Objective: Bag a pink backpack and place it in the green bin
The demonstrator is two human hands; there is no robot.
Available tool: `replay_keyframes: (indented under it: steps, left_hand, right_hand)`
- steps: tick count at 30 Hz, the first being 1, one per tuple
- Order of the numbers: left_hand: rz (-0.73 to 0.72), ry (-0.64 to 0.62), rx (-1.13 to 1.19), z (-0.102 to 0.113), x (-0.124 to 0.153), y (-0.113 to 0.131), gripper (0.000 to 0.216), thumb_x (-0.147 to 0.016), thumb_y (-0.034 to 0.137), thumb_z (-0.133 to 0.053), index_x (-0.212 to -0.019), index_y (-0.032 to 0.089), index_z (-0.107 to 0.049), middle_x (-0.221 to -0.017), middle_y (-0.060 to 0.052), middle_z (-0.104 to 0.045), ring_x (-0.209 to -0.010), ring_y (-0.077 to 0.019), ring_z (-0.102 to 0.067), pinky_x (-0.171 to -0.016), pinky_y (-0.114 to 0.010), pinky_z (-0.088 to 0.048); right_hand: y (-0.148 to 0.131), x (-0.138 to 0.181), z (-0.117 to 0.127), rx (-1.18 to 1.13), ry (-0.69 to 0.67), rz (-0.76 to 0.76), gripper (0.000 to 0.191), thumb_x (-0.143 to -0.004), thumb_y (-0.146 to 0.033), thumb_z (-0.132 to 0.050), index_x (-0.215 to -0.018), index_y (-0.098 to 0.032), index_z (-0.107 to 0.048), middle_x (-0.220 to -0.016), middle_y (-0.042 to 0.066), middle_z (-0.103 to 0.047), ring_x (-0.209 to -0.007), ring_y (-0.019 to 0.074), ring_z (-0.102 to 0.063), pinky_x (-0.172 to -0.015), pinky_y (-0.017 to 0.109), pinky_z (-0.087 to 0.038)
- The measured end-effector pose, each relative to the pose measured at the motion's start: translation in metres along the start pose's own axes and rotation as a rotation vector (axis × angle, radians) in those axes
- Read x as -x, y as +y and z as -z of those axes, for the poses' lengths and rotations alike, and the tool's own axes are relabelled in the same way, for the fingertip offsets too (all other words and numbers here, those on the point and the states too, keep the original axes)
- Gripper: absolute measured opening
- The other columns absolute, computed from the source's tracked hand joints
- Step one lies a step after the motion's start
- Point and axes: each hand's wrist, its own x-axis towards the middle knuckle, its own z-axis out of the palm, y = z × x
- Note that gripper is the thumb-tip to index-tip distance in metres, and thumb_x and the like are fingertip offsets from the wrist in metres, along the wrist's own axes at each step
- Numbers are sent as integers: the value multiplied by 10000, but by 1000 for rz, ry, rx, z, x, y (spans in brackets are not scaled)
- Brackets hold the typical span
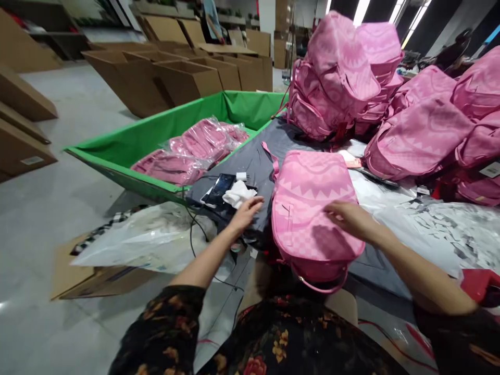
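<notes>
A pink backpack [312,203] with a pale zigzag print lies flat before me at the table's edge, its top handle loop hanging toward my lap. Over its right half is my right hand [349,220], fingers loosely bent, casting a shadow on the fabric; nothing shows in it. Whether its fingertips touch the bag, I cannot tell. To the left of the bag, my left hand [248,212] reaches out with fingers extended and holds nothing visible. Just beyond it are a crumpled white cloth [238,194], a dark phone [221,188] and a white charger plug [241,176].
A green-lined bin [128,143] at left holds plastic-wrapped pink bags [207,139]. More pink backpacks [332,78] are piled at back right. Clear plastic [425,229] covers the table's right side. Open cartons [187,78] and a person [212,21] are behind. A cable [191,234] hangs at left.
</notes>
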Motion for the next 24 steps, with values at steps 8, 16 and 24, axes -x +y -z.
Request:
replay_keyframes:
  steps: [8,16,24]
  left_hand:
    - [-135,84,107,-86,-23,-56,507,-826,490,-738,-1236,210,-635,-1290,-127,-708,-1165,-268,-681,-1067,-412,-522]
    - [-121,40,127,-94,-26,-75,675,-816,373,-740,-1451,243,-555,-1520,-129,-542,-1414,-275,-540,-1200,-384,-418]
    - [-377,105,-407,-82,-51,-80,412,-923,200,-495,-1307,175,-643,-1222,-136,-692,-1175,-272,-663,-1059,-412,-535]
  right_hand:
    - [-108,-116,-46,182,-78,74,375,-1010,-76,-363,-1284,-66,-619,-1178,212,-680,-1135,271,-674,-878,336,-581]
    - [-88,-116,-46,218,-124,-38,318,-1023,-130,-421,-1263,-93,-626,-1160,203,-691,-1083,266,-703,-875,323,-581]
    - [-110,-64,-45,267,-132,384,306,-1046,-130,-389,-1210,-105,-646,-1051,160,-705,-922,233,-697,-718,305,-528]
